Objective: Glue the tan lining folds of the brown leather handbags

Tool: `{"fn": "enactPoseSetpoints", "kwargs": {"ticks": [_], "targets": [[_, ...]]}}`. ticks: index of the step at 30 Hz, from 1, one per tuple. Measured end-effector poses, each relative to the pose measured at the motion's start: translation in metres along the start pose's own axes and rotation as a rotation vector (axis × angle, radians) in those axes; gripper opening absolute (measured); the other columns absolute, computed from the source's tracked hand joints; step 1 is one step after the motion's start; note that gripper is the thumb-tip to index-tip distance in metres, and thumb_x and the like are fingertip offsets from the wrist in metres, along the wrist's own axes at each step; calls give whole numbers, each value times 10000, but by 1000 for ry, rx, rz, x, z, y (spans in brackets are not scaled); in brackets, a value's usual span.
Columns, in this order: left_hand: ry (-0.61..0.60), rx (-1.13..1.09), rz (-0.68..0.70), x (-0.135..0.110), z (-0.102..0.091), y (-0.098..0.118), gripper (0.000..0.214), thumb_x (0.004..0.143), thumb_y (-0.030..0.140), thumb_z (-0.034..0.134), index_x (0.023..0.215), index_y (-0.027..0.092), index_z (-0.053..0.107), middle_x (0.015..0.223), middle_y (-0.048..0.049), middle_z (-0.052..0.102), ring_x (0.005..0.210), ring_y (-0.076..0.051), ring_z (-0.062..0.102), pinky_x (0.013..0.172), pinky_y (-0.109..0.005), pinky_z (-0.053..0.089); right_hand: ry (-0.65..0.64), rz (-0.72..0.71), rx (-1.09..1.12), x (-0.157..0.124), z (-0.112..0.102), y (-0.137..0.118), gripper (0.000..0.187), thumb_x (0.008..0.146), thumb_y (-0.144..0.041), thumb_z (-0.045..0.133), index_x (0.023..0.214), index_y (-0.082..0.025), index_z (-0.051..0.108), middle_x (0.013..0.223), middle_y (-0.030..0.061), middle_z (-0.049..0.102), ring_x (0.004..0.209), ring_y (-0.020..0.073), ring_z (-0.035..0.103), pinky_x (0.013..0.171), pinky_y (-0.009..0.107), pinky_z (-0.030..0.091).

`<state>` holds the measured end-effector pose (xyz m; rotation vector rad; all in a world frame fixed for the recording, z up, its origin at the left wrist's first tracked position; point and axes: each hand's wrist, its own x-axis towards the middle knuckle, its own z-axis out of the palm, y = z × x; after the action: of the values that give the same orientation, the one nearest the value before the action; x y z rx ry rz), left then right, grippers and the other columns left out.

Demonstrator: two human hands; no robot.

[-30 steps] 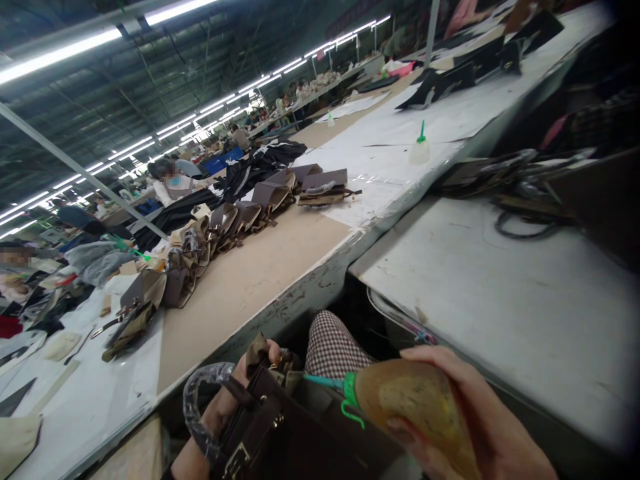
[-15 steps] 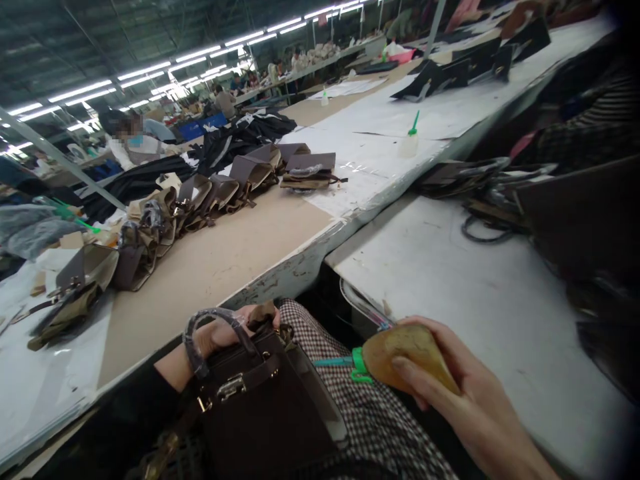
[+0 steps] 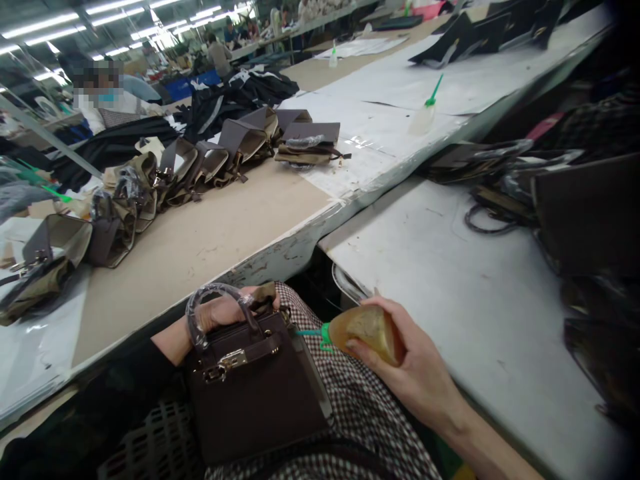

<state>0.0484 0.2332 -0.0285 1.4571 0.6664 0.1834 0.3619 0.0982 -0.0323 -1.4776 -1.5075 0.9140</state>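
Note:
A dark brown handbag (image 3: pixel 255 400) with a metal clasp rests on my lap, its looped handle (image 3: pixel 220 291) wrapped in clear plastic. My left hand (image 3: pixel 225 310) reaches behind that handle and grips the bag's top edge, where some olive-brown lining (image 3: pixel 264 295) bunches up; the fingertips are partly hidden. In my right hand (image 3: pixel 400 347) is a squeeze glue bottle (image 3: pixel 363 331), amber-coloured and lying nearly level. Its thin green nozzle points left, the tip at the bag's upper right side edge; whether it touches cannot be made out.
Several unfinished bags (image 3: pixel 200 167) line the long table (image 3: pixel 165 260) ahead. Another glue bottle (image 3: pixel 425 113) stands on white paper farther off. More dark bags (image 3: pixel 585 213) lie on the white side table (image 3: pixel 450 287) at right. A co-worker (image 3: pixel 105 100) sits across, and a plastic basket (image 3: pixel 155 433) is below left.
My right hand has brought the glue bottle left, so its nozzle now reaches the handbag's side edge. My left hand keeps its hold on the bag. The camera view has tilted down slightly.

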Motion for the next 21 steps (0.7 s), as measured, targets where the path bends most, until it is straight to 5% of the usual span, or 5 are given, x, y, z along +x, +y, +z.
{"fn": "enactPoseSetpoints", "kwargs": {"ticks": [9,21], "targets": [[-8,-3,11,4,8,3,611,747,710,700,1030,174,615,871,-21,610,756,-170,561,684,-268,478,-102,71,-49,-12,-13,3,448,863,-508,706,1204,-277,529,1168,71,648,1010,268,650,882,438,538],[15,-48,-56,-1,16,1,460,768,523,763,1034,180,612,888,-15,628,727,-155,576,657,-245,487,-253,119,-90,-36,-21,15,444,891,-512,678,1224,-290,486,1147,48,639,1010,252,630,887,434,513]]}}
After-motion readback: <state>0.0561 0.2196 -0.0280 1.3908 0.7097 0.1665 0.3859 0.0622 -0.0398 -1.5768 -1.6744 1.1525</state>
